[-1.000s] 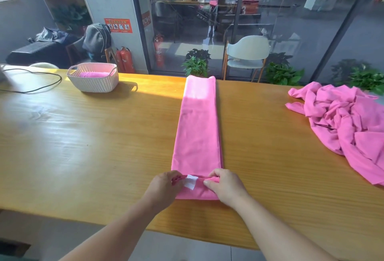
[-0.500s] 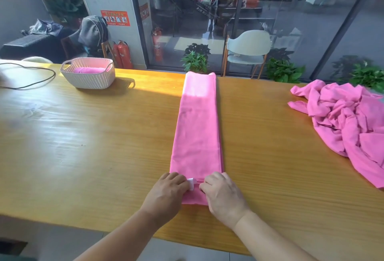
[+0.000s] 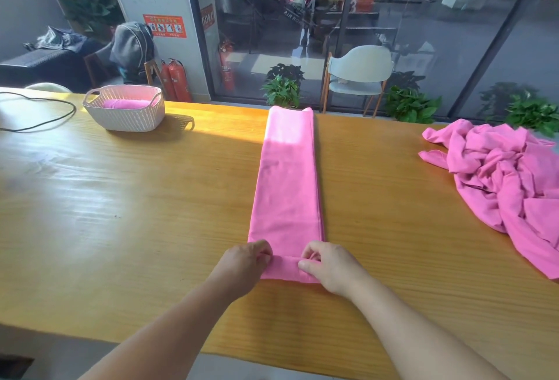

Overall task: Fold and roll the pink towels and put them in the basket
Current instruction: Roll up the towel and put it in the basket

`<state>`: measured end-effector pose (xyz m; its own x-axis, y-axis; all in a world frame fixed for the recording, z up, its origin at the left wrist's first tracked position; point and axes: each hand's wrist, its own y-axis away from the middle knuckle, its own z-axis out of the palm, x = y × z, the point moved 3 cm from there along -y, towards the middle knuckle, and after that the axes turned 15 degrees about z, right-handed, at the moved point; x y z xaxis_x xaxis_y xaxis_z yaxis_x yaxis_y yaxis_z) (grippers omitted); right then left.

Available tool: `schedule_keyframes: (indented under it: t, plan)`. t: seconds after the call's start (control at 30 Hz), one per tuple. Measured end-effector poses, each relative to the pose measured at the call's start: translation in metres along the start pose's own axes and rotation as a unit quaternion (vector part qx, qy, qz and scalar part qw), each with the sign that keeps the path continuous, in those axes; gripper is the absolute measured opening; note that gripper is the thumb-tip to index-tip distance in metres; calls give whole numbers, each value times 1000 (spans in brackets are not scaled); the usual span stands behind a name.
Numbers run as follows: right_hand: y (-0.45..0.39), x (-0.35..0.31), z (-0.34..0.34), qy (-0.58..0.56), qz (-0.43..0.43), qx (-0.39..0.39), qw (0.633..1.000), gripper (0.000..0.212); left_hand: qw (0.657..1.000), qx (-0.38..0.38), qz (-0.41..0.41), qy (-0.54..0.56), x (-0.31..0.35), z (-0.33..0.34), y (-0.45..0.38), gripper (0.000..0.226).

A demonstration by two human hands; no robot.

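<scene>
A pink towel (image 3: 287, 180), folded into a long narrow strip, lies across the wooden table (image 3: 136, 204) from the far edge toward me. Its near end is turned over into a short roll (image 3: 286, 269). My left hand (image 3: 242, 267) grips the roll's left end and my right hand (image 3: 329, 267) grips its right end, fingers curled over the top. A heap of loose pink towels (image 3: 508, 180) lies at the right. The white woven basket (image 3: 127, 119) stands at the far left with one rolled pink towel (image 3: 125, 104) inside.
A black cable (image 3: 39, 116) loops over the table's far left corner. Beyond the far edge are a pale chair (image 3: 358, 77), potted plants (image 3: 282, 89) and a glass wall. The table's near edge runs just under my forearms.
The white label at the towel's near end has been rolled under and is out of sight. My hands have spread apart to the roll's two ends, and the roll has grown thicker.
</scene>
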<state>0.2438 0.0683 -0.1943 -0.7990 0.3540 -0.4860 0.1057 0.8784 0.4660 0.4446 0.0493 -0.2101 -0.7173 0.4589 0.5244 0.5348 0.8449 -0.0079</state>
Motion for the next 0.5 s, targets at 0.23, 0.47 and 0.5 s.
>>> schedule_keyframes:
  t: [0.23, 0.47, 0.5]
  plan:
    - [-11, -5, 8, 81, -97, 148, 981, 5, 989, 67, 93, -98, 3, 4, -12, 14]
    - [11, -8, 23, 163, -220, 202, 940, 13, 966, 50, 209, -142, 10, 6, 20, 15]
    - [13, -7, 23, 179, -214, 186, 942, 23, 966, 51, 209, -145, 10, 6, 24, 27]
